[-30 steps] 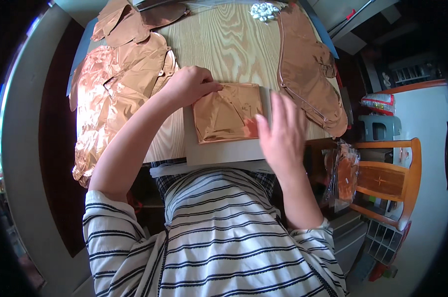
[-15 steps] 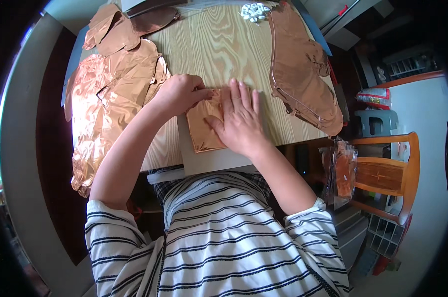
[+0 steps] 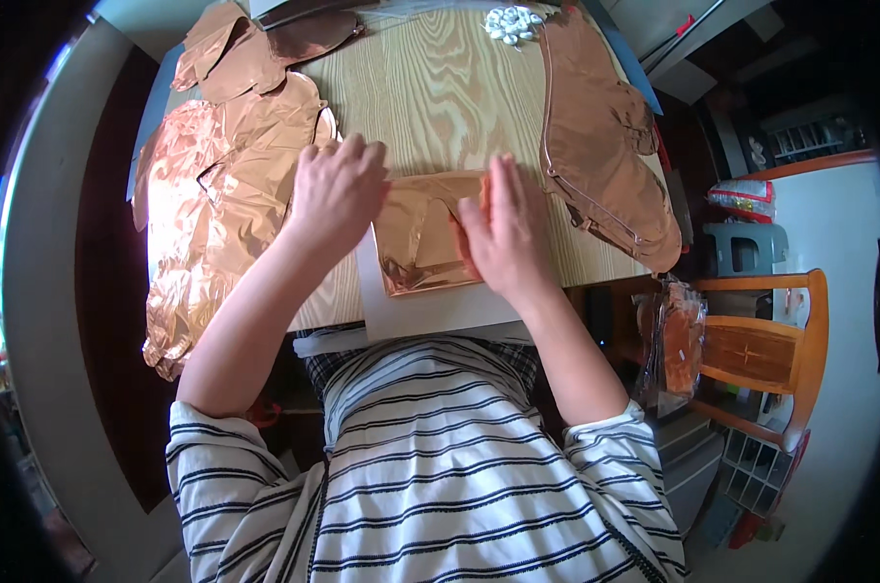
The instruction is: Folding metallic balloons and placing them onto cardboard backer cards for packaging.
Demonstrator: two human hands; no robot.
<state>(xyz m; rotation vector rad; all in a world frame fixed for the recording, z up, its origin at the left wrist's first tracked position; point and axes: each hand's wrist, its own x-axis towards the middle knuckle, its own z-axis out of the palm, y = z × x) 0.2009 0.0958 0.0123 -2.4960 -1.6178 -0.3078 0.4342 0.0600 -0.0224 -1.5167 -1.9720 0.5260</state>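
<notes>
A flat, folded rose-gold foil balloon [image 3: 422, 238] lies in front of me on a pale card [image 3: 435, 316], its surface creased and shiny. My left hand [image 3: 338, 192] hovers at its left edge with fingers curled inward; the fingertips are hidden, so any hold cannot be made out. At the opposite edge is my right hand [image 3: 506, 233], turned on its side. Foil stands up between its thumb and straight, pressed-together fingers, and that edge is pinched there.
Crumpled foil balloons [image 3: 221, 185] cover the table's left side. Another flat stack of foil balloons [image 3: 600, 136] lies on the right. White, rounded small pieces [image 3: 514, 25] sit at the back. A wooden chair [image 3: 751, 350] holds bagged foil pieces [image 3: 681, 340].
My right hand has gone from lying flat on the foil to gripping its right edge. My left hand has shifted left, and the folded foil now looks wider.
</notes>
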